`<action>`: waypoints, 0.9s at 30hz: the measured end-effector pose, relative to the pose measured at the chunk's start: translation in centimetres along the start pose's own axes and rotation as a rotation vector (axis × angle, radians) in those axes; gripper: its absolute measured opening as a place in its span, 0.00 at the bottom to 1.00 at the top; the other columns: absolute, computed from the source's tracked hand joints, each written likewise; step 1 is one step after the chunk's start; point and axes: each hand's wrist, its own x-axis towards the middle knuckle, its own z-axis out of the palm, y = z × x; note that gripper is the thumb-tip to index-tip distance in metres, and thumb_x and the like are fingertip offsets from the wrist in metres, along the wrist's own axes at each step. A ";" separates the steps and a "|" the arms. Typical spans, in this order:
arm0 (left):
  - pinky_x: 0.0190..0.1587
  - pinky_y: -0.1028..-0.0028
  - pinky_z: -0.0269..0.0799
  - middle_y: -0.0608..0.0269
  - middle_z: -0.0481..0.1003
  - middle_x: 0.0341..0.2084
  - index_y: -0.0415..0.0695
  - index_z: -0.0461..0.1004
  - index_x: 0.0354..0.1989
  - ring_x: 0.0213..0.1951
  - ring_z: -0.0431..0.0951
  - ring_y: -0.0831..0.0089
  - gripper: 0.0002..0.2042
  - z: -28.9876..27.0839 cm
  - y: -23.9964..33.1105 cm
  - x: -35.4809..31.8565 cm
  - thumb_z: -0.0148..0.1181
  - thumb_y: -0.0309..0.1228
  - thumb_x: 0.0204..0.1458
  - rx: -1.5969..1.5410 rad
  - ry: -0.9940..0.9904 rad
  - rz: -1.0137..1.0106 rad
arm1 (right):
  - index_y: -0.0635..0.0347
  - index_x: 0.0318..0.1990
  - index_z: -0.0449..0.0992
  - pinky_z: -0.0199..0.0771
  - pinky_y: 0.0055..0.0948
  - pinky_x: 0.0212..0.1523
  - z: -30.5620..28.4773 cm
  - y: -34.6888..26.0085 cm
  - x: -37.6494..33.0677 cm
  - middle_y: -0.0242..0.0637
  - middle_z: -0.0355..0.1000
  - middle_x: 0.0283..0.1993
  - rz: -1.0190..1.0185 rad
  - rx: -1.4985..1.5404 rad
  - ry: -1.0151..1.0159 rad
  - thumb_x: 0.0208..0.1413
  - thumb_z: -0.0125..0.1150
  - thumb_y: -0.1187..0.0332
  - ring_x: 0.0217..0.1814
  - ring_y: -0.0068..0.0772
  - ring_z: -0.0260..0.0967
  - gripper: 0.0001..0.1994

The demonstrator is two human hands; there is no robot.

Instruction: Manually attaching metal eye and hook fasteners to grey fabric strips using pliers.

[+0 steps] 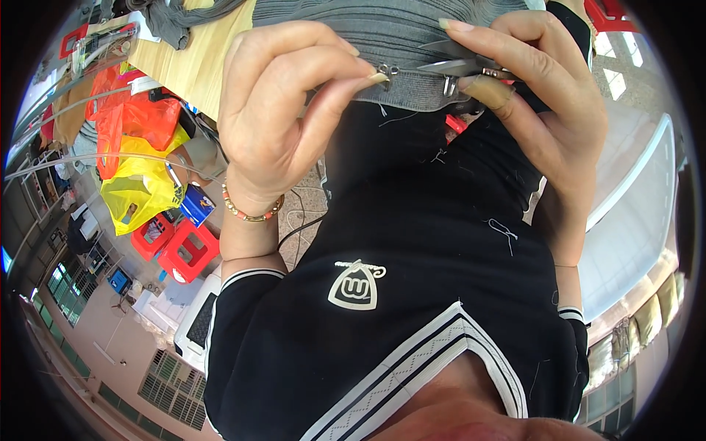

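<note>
1. Left hand [276, 110], upper centre-left of frame: fingers curled in, thumb and forefinger closed in a pinch on the lower edge of a grey ribbed garment [382, 33]. The pinch sits at a small metal zipper pull [387, 71] on that edge. The other fingers [294, 44] fold loosely over the fabric from above. A beaded bracelet [250, 209] circles the wrist.

2. Right hand [548, 103], upper right of frame: fingers closed around a pair of small metal thread snips [460, 65]. Forefinger lies along the top of the tool, and the thumb, wrapped in tan tape [491, 92], presses from below. The blades point toward the left hand, tips just beside the pinched zipper pull; whether the blades touch the fabric cannot be told.

3. The grey ribbed garment spans the top centre of frame, held between both hands, and its far part rests on a pale wooden tabletop [198, 66] at upper left.

4. Below the hands, centre of frame: the person's black top [412, 242] with white trim, with loose thread scraps [504, 231] clinging to it.

5. Containers, left edge of frame: a yellow plastic bag [140, 187] and an orange plastic bag [136, 114], both bulging; contents not visible. Red plastic stools [176, 246] stand just below the yellow bag, with a small blue box [197, 203] between them and the bag.
</note>
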 end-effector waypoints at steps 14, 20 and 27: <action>0.35 0.74 0.70 0.63 0.76 0.30 0.43 0.78 0.32 0.33 0.76 0.69 0.10 0.0 0.2 -1.0 0.69 0.20 0.39 -0.058 0.035 -0.069 | 0.61 0.35 0.81 0.59 0.24 0.21 0.0 -3.1 2.8 0.30 0.64 0.26 0.017 -0.331 -0.084 0.46 0.73 0.70 0.24 0.26 0.62 0.09; 0.39 0.74 0.74 0.54 0.73 0.34 0.37 0.76 0.34 0.36 0.76 0.68 0.07 -0.8 0.3 -0.8 0.66 0.19 0.46 0.022 -0.075 0.013 | 0.60 0.24 0.74 0.60 0.28 0.22 0.3 -3.8 4.0 0.31 0.63 0.21 0.097 -0.336 -0.043 0.47 0.72 0.63 0.23 0.30 0.64 0.13; 0.40 0.72 0.73 0.55 0.72 0.34 0.36 0.75 0.34 0.35 0.75 0.68 0.09 -1.0 1.3 0.0 0.67 0.20 0.45 -0.003 -0.108 0.064 | 0.60 0.37 0.80 0.61 0.24 0.25 -1.4 -4.0 3.3 0.30 0.65 0.27 0.179 -0.208 -0.086 0.46 0.71 0.68 0.25 0.26 0.63 0.11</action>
